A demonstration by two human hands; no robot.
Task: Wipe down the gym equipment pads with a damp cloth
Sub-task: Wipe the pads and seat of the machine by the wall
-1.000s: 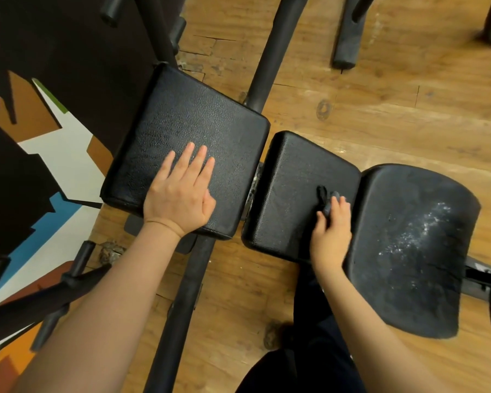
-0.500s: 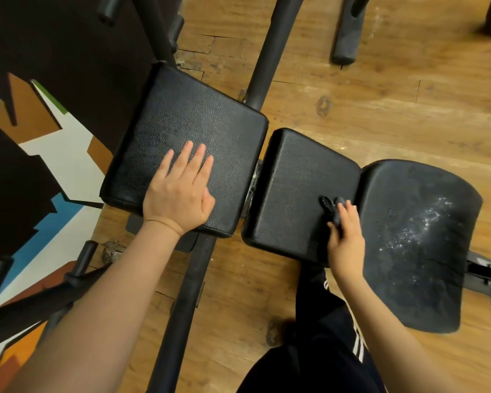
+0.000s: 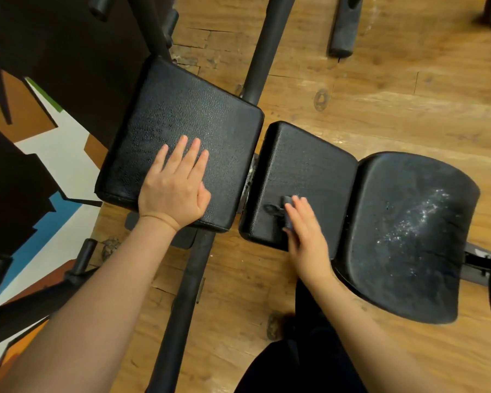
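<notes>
Three black padded cushions sit side by side on a gym machine. My left hand [image 3: 176, 185] lies flat, fingers straight, on the near part of the left pad [image 3: 187, 123]. My right hand [image 3: 304, 231] presses a small dark grey cloth [image 3: 281, 209] onto the near edge of the middle pad [image 3: 306, 165]; the cloth pokes out to the left of my fingers. The curved right pad [image 3: 408, 234] carries a patch of white specks and dust.
Black steel frame tubes [image 3: 261, 49] run under and beyond the pads over a worn wooden floor [image 3: 380, 103]. A painted wall panel [image 3: 48, 154] stands at left. Another machine's foot [image 3: 343, 26] rests at top. My dark trouser leg [image 3: 304, 358] shows at the bottom.
My right hand has slid the cloth leftward and nearer along the middle pad, away from the seam with the right pad. My left hand has stayed on the left pad.
</notes>
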